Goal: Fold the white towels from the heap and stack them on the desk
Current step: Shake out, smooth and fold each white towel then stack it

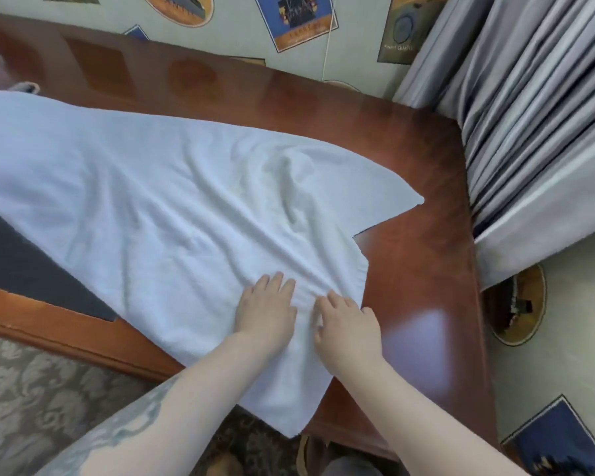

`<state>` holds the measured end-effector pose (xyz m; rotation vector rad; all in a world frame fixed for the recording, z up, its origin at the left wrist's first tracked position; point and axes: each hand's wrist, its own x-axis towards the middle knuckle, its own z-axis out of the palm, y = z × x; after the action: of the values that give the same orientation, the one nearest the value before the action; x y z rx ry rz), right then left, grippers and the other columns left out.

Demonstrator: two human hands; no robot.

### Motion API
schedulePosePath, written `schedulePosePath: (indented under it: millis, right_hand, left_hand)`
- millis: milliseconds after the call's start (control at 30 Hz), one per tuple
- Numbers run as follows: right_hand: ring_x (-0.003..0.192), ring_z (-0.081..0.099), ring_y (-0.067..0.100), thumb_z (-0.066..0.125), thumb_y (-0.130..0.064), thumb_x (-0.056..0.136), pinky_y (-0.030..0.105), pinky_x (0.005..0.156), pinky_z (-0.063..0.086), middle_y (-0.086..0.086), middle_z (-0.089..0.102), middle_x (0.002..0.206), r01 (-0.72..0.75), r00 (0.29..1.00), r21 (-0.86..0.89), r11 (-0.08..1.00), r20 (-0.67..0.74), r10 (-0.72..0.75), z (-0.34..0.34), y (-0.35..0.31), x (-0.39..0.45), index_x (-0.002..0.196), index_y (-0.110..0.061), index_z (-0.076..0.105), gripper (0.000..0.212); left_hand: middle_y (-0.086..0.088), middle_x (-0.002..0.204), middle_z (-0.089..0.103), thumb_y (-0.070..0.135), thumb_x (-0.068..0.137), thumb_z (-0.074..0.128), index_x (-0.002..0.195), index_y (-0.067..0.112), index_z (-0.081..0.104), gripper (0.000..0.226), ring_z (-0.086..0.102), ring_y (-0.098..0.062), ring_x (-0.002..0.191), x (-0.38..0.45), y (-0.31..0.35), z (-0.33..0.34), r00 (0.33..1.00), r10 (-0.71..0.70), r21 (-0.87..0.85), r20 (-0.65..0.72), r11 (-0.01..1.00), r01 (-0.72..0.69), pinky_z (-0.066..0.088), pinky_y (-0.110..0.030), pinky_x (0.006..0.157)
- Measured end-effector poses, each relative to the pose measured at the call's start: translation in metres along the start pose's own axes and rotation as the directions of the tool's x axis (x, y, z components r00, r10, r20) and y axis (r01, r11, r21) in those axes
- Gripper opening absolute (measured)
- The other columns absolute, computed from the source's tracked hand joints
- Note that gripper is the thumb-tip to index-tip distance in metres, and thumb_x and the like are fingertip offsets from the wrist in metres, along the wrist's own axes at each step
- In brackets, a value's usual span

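A large white towel (pixel 158 201) lies spread and wrinkled across the reddish wooden desk (pixel 419 255), one corner hanging over the front edge. My left hand (pixel 267 309) rests flat on the towel near its front right part, fingers straight. Just to its right, my right hand (pixel 349 324) lies on the same towel with fingers bent down into the cloth; whether it pinches a fold I cannot tell. The towel's right end forms two pointed corners on the desk.
A dark grey pad (pixel 24 266) lies on the desk at the left, partly under the towel. Grey curtains (pixel 536 125) hang at the right. Wallpaper with pictures (pixel 296 22) runs behind the desk. Patterned carpet (pixel 42 389) lies below the front edge.
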<state>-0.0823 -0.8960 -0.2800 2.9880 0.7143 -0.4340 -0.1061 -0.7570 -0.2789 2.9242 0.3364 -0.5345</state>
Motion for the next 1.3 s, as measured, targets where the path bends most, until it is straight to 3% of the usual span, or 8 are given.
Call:
schedulePosePath:
  millis: [167, 300, 467, 600, 700, 933, 1067, 1300]
  right_hand:
    - [0.099, 0.059, 0.023, 0.045, -0.028, 0.092, 0.032, 0.073, 0.040, -0.002, 0.065, 0.110, -0.166, 0.959, 0.558, 0.813, -0.100, 0.264, -0.047, 0.053, 0.088, 0.118, -0.029, 0.060, 0.030]
    - [0.139, 0.027, 0.032, 0.034, -0.033, 0.100, 0.047, 0.110, 0.027, 0.011, 0.031, 0.151, -0.274, 0.953, 0.489, 0.828, 0.021, 0.303, -0.052, 0.064, 0.185, 0.148, -0.027, 0.032, 0.048]
    - [0.149, -0.018, 0.027, 0.027, -0.055, 0.095, 0.059, 0.113, -0.011, 0.006, -0.016, 0.163, -0.274, 0.960, 0.234, 0.933, 0.131, 0.249, -0.035, 0.097, 0.240, 0.153, -0.041, 0.004, 0.064]
    - [0.150, -0.004, 0.023, 0.041, -0.026, 0.094, 0.055, 0.119, -0.005, 0.004, 0.003, 0.164, -0.430, 0.902, 0.200, 0.880, 0.049, 0.430, -0.064, 0.146, 0.273, 0.152, -0.035, 0.020, 0.063]
    - [0.151, -0.009, 0.021, 0.033, -0.032, 0.100, 0.050, 0.117, -0.010, 0.003, -0.004, 0.165, -0.222, 0.960, 0.259, 0.940, -0.111, 0.257, -0.046, 0.101, 0.256, 0.155, -0.032, 0.011, 0.060]
    - [0.149, -0.019, 0.015, 0.029, -0.041, 0.102, 0.045, 0.119, -0.012, -0.009, -0.015, 0.163, -0.191, 0.980, 0.297, 0.936, 0.105, 0.167, -0.041, 0.139, 0.261, 0.155, -0.040, 0.003, 0.059]
    - [0.150, -0.011, 0.015, 0.029, -0.037, 0.100, 0.036, 0.118, -0.012, -0.011, -0.009, 0.161, -0.111, 0.952, 0.452, 0.885, -0.209, 0.226, -0.035, 0.095, 0.214, 0.156, -0.034, 0.008, 0.059]
    - [0.149, -0.016, 0.011, 0.035, -0.032, 0.100, 0.037, 0.117, -0.018, -0.004, -0.006, 0.164, -0.012, 0.993, 0.372, 0.928, -0.103, 0.054, -0.002, 0.056, 0.150, 0.156, -0.031, 0.010, 0.062]
  left_hand:
    - [0.000, 0.099, 0.056, 0.036, 0.100, 0.032, 0.098, 0.022, 0.052, 0.024, 0.059, -0.024, 0.086, 0.020, 0.025, -0.024, 0.992, -0.115, 0.051, 0.053, 0.992, 0.112, 0.023, -0.027, 0.053]
    - [0.003, 0.115, 0.062, 0.026, 0.098, 0.039, 0.113, 0.022, 0.060, 0.027, 0.056, -0.023, 0.105, 0.093, 0.032, -0.065, 0.960, -0.252, -0.446, -0.121, 0.878, 0.174, 0.045, -0.033, 0.081]
    - [0.000, 0.163, 0.007, 0.038, 0.099, 0.045, 0.154, 0.020, 0.015, 0.065, 0.002, -0.019, 0.149, 0.164, 0.036, -0.068, 0.959, -0.213, -0.395, -0.188, 0.910, 0.125, 0.009, -0.042, 0.120]
    - [0.003, 0.162, -0.016, 0.052, 0.095, 0.045, 0.155, 0.026, -0.001, 0.080, -0.019, -0.018, 0.148, 0.196, 0.047, -0.048, 0.979, -0.167, -0.316, -0.115, 0.941, 0.123, -0.008, -0.048, 0.117]
    - [0.005, 0.159, -0.027, 0.046, 0.098, 0.037, 0.153, 0.032, -0.015, 0.077, -0.029, -0.019, 0.145, 0.212, 0.067, -0.035, 0.992, -0.127, -0.224, -0.012, 0.967, 0.121, -0.012, -0.054, 0.114]
    - [0.007, 0.159, -0.026, 0.045, 0.096, 0.036, 0.153, 0.032, -0.012, 0.076, -0.028, -0.017, 0.145, 0.231, 0.099, -0.034, 0.999, -0.028, -0.276, 0.047, 0.960, 0.039, -0.019, -0.044, 0.114]
    - [0.008, 0.161, -0.017, 0.030, 0.099, 0.029, 0.155, 0.025, -0.003, 0.066, -0.023, -0.009, 0.146, 0.194, 0.087, -0.029, 0.985, -0.004, -0.284, -0.171, 0.958, -0.046, -0.016, -0.036, 0.117]
    - [0.017, 0.156, -0.020, 0.045, 0.098, 0.023, 0.150, 0.035, -0.008, 0.061, -0.026, -0.007, 0.143, 0.062, 0.005, 0.019, 0.967, -0.196, -0.284, -0.161, 0.948, 0.145, -0.014, -0.031, 0.117]
